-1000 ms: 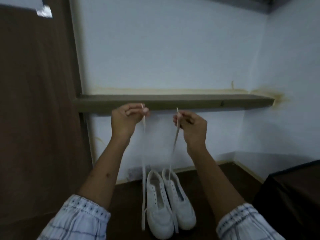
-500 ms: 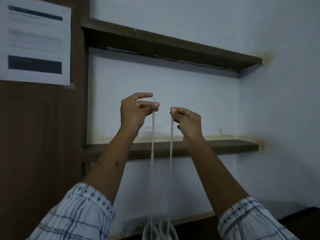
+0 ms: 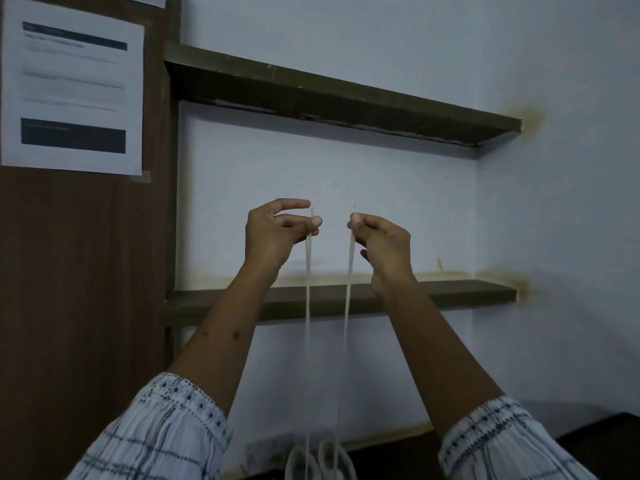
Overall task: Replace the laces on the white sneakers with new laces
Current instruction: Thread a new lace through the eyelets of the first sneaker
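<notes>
At nine to ten o'clock, a printed sheet (image 3: 72, 86) with dark bands is taped to a brown wooden panel (image 3: 79, 289); its text is too blurred to read. Just right of the panel, two dark wooden shelves run across the pale wall: the upper shelf (image 3: 332, 95) slants from eleven o'clock down toward two, and the lower shelf (image 3: 450, 294) crosses the middle toward three o'clock.

Just left of centre, the left hand (image 3: 273, 233) is raised in front of the wall. Its thumb and a curled finger pinch the left end of a white lace (image 3: 307, 306) near the tip, while the forefinger sticks out straight above, touching nothing. That strand hangs straight down toward six o'clock.

Just right of centre, near the left hand but apart from it, the right hand (image 3: 382, 245) pinches the other end of the lace between thumb and forefinger, the remaining fingers curled into the palm. A short tip pokes up above the pinch. This strand hangs down too, almost parallel to the first, the two narrowing slightly toward the bottom.

At six o'clock, at the bottom edge, the tops of the white sneakers (image 3: 320, 460) show side by side on a dark floor, both strands running down to them. Which eyelets they pass through cannot be told.

Patterned white sleeves (image 3: 162, 431) cover both forearms at seven and five o'clock.
</notes>
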{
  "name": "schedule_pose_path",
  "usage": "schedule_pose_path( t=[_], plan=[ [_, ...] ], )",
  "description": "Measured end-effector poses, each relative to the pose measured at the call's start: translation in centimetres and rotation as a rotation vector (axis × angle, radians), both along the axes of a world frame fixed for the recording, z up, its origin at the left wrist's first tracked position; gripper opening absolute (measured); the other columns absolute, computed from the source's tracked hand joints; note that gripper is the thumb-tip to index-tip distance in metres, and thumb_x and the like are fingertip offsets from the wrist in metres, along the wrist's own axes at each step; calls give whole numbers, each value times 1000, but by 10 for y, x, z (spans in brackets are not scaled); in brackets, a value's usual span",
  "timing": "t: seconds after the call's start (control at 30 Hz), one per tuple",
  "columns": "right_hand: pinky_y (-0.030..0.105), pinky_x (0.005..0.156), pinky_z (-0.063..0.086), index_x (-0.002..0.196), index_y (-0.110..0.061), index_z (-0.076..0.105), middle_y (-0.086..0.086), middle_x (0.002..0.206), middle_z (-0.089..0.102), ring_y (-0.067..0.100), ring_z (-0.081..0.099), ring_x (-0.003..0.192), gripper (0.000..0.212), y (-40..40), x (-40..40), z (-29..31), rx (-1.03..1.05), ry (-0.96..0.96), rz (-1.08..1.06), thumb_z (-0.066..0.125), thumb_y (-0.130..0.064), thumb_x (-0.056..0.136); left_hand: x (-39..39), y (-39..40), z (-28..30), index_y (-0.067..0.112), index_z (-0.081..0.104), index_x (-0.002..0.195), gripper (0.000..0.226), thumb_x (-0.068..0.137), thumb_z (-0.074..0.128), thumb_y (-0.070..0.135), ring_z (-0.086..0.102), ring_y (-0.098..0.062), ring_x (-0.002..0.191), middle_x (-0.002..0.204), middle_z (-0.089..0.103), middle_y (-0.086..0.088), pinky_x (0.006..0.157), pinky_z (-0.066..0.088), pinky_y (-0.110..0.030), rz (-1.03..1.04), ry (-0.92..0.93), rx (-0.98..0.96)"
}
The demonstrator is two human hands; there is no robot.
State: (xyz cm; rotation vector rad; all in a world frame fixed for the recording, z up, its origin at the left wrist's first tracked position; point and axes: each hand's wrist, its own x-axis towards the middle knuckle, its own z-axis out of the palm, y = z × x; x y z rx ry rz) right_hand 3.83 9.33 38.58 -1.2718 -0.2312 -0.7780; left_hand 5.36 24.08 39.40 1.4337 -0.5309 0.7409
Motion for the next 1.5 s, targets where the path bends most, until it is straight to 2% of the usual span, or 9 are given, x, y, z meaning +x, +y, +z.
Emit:
schedule_pose_path(
  t=[0.17, 0.33, 0.5, 0.73, 0.83, 1.03, 1.23, 1.37, 1.5],
  plan=[
    [18, 67, 49, 83, -17, 69, 2, 83, 72, 13, 67, 79, 11, -10, 11, -26, -59, 26, -21, 64, -13, 91, 17, 5, -40, 4, 73, 98, 23, 76, 80, 6, 74, -21, 74, 82, 75, -12, 73, 59, -25, -86, 129, -5],
    [17, 62, 46, 84, -14, 70, 3, 76, 67, 5, 59, 65, 8, -26, 30, -96, -192, 65, -41, 65, -12, 90, 40, 12, -122, 0, 72, 94, 16, 78, 74, -2, 71, -13, 63, 72, 74, -7, 61, 57, -19, -151, 317, -38],
    [23, 72, 50, 81, -26, 69, -2, 80, 70, 12, 65, 79, 14, -35, 54, -197, -320, 221, -114, 67, -14, 88, 61, 15, -227, -1, 74, 94, 13, 81, 72, -1, 69, -18, 67, 78, 74, -11, 63, 58, -24, -160, 497, -62],
    [30, 73, 53, 79, -14, 70, 1, 78, 71, 15, 66, 76, 11, -43, 80, -344, -487, 495, -121, 70, -4, 84, 84, 22, -368, 14, 77, 85, 10, 77, 79, 9, 62, -2, 54, 67, 73, 8, 55, 49, -17, 69, 660, 210],
    [18, 70, 49, 79, -15, 70, -5, 78, 68, 6, 62, 75, 13, -42, 80, -400, -611, 641, -34, 68, -4, 86, 91, 25, -419, 22, 75, 90, 19, 77, 80, 10, 65, -16, 54, 70, 73, -1, 58, 53, -30, 85, 753, 266],
    [4, 70, 41, 87, -9, 70, -6, 82, 63, -1, 58, 76, 6, -21, 77, -479, -774, 623, -77, 65, -5, 88, 85, 16, -489, 40, 73, 87, 21, 84, 75, 20, 69, -7, 68, 79, 74, 6, 68, 59, -37, 174, 778, 331],
    [33, 70, 48, 80, -18, 67, -3, 81, 63, 13, 56, 75, 6, 4, 85, -507, -968, 473, -271, 66, -15, 85, 77, -3, -516, 28, 77, 94, 12, 86, 73, 21, 65, 3, 88, 90, 70, 18, 81, 48, -13, 283, 676, 361],
    [31, 75, 38, 85, -23, 68, -5, 90, 57, 15, 51, 84, 7, 15, 80, -507, -1000, 482, -382, 70, -17, 84, 74, -6, -519, 25, 76, 95, 18, 83, 74, 12, 60, 13, 90, 90, 67, 20, 78, 40, 0, 294, 611, 355],
    [34, 76, 44, 86, -18, 68, 0, 94, 56, 18, 51, 87, 6, 21, 82, -511, -1053, 512, -399, 66, -12, 86, 77, -5, -521, 21, 76, 95, 17, 82, 75, 10, 58, 19, 86, 86, 64, 24, 76, 37, 3, 277, 590, 378]
  ],
)
